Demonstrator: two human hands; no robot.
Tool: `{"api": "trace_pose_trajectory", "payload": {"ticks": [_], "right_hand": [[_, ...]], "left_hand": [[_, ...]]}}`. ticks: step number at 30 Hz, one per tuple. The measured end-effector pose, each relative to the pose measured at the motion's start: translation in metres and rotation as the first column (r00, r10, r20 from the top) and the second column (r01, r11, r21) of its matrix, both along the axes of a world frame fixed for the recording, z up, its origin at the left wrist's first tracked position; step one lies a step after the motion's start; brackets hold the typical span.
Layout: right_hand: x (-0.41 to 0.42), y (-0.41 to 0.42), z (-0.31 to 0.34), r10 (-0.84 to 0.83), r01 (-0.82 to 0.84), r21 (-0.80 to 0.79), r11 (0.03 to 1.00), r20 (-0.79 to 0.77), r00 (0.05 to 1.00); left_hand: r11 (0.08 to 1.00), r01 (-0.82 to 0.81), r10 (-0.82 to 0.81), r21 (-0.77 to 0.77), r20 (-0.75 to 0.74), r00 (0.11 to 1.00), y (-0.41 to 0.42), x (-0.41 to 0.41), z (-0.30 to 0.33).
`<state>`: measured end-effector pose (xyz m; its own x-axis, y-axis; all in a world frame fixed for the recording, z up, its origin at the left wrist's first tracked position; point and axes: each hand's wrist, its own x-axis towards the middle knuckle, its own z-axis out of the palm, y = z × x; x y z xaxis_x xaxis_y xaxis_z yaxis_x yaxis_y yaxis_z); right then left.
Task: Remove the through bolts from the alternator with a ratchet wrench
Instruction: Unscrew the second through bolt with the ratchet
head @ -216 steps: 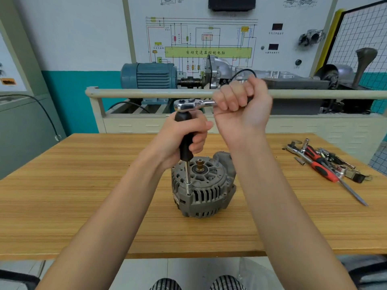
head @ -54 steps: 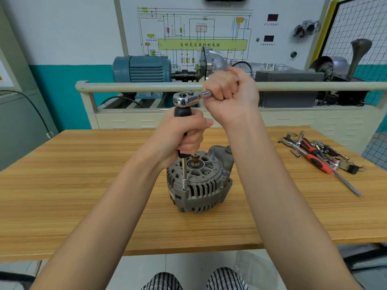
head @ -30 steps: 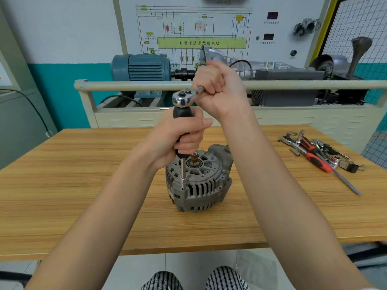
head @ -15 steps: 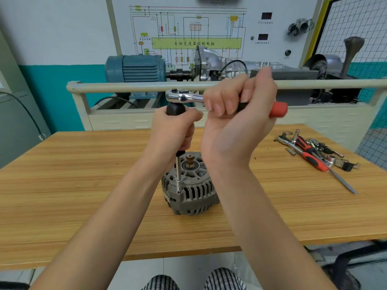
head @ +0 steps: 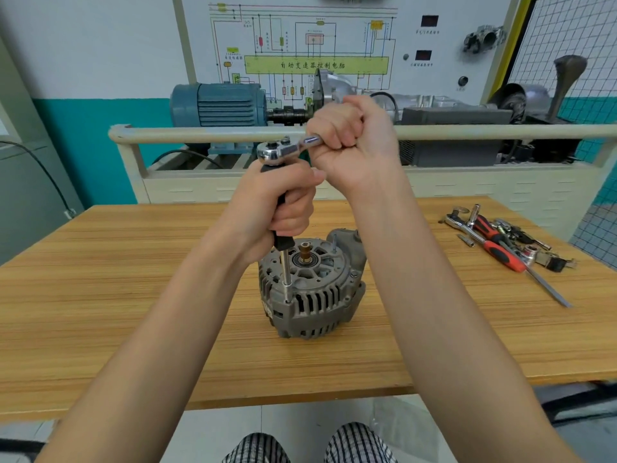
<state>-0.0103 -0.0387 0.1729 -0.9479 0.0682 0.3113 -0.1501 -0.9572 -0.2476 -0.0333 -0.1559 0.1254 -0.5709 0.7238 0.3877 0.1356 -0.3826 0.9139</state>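
Workshop room, light wooden table (head: 100,295) in front of a training bench. Grey alternator (head: 310,289) sits upright near the table's middle, shaft end up, brass-coloured shaft tip showing at the top centre. A thin steel extension shaft (head: 286,275) stands vertical with its tip seated at the alternator's near-left rim (bolt head itself hidden under the tip). One loose through bolt (head: 334,243) sticks up at the far-right side of the housing. Left hand (head: 280,208) is wrapped tight round the black driver handle (head: 283,240) above the shaft, fingers fully curled. Chrome ratchet wrench (head: 283,150) head sits on top of that handle; right hand (head: 350,142) is fisted round the wrench's handle, which points right and is mostly covered by the fingers. Both forearms reach in from below. Off to the right on the table: a pile of tools (head: 507,243), red-and-black handles, sockets, a long metal file. Behind the rail: blue electric motor (head: 217,105), wiring-diagram panel (head: 314,45), wire mesh screen (head: 567,38) far right.
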Motion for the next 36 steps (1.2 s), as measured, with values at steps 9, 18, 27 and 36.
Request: {"api": "trace_pose_trajectory", "payload": {"ticks": [9, 18, 27, 36], "right_hand": [[0.05, -0.049, -0.025, -0.761, 0.809, 0.012, 0.588, -0.331, 0.558], [0.023, -0.011, 0.001, -0.399, 0.402, 0.086, 0.911, -0.056, 0.915], [-0.004, 0.006, 0.001, 0.172, -0.171, -0.013, 0.985, 0.044, 0.984], [0.047, -0.044, -0.024, -0.682, 0.716, -0.009, 0.698, -0.311, 0.661]], "left_hand": [[0.896, -0.443, 0.442, 0.04, 0.018, 0.897, 0.02, 0.006, -0.003], [0.997, -0.083, 0.083, 0.008, 0.003, 0.997, 0.0, -0.01, 0.001], [0.983, 0.165, -0.168, -0.085, -0.03, 0.985, 0.0, -0.003, -0.002], [0.889, -0.456, 0.454, 0.027, 0.058, 0.889, 0.017, 0.006, -0.004]]}}
